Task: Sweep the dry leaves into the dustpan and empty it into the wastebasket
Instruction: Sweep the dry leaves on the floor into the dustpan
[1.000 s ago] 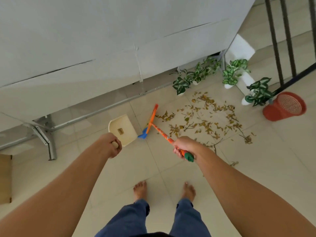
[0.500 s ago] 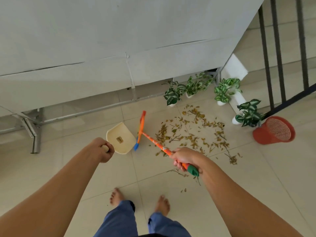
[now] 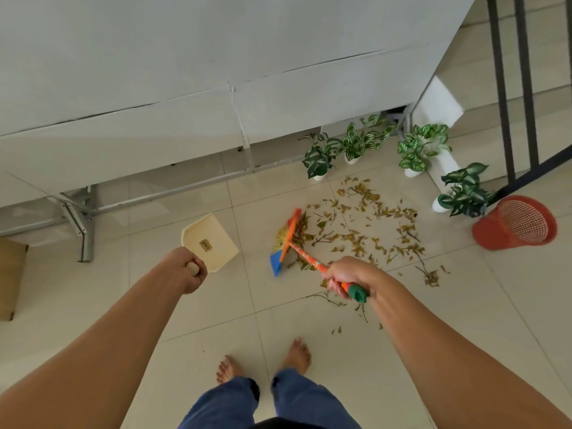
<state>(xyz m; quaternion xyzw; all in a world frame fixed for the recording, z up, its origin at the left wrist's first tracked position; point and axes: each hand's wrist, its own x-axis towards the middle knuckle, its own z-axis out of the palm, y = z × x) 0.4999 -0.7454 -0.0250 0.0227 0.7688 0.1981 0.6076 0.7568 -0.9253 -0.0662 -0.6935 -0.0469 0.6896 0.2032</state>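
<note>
Head view: sweeping barely begun
Left hand (image 3: 188,269) grips empty dustpan (image 3: 210,241), right hand (image 3: 348,277) grips broom (image 3: 289,236); leaves (image 3: 365,224) unswept, wastebasket (image 3: 513,222) waits

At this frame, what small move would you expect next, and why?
Probably a short pull of the broom leftward toward the dustpan. Its head sits at the left edge of the dry leaves, the pan looks empty, and a bare gap of tile separates them. The right hand grips the broom handle, the left hand the pan's.
</note>
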